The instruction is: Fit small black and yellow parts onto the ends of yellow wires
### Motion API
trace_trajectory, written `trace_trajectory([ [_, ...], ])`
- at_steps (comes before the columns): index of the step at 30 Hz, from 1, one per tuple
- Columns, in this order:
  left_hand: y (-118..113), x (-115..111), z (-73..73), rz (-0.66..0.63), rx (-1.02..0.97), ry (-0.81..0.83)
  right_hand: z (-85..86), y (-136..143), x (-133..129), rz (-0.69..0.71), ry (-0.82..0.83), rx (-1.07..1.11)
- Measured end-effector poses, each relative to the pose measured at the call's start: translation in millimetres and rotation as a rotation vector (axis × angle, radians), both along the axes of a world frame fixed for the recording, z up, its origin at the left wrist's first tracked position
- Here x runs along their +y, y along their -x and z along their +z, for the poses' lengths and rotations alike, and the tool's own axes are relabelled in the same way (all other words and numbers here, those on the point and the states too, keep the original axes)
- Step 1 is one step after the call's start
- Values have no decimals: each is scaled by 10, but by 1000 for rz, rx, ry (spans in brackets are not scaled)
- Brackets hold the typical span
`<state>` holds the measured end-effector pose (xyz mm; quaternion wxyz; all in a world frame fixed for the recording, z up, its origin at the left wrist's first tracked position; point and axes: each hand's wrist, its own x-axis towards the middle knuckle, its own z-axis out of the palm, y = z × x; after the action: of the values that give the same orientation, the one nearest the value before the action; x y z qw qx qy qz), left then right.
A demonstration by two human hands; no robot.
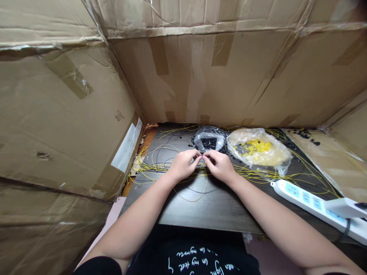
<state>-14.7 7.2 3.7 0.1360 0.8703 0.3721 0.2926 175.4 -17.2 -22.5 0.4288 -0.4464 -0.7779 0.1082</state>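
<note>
My left hand (185, 164) and my right hand (219, 165) meet fingertip to fingertip over the middle of the dark table (200, 210). Both hands are pinched closed; whatever lies between the fingertips is too small to make out. Beneath them runs a long bundle of thin yellow and black wires (252, 173), spread left to right, with loose loops at the left. Just beyond my hands a clear plastic bag holds small black pieces (209, 143). To its right, another clear bag (275, 156) lies open with small yellow pieces (255, 147) in it.
A white power strip (312, 202) with something white plugged in lies at the right. Cardboard walls (200, 84) enclose the table at the back and sides. Black pieces (315, 143) are scattered on cardboard at the far right.
</note>
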Motion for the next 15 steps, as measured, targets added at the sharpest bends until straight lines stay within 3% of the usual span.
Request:
trace_trajectory([
  [8, 11, 8, -17, -23, 120, -35, -10, -10, 15, -21, 25, 16],
  [15, 6, 6, -22, 8, 98, -20, 28, -33, 1, -7, 11, -80],
])
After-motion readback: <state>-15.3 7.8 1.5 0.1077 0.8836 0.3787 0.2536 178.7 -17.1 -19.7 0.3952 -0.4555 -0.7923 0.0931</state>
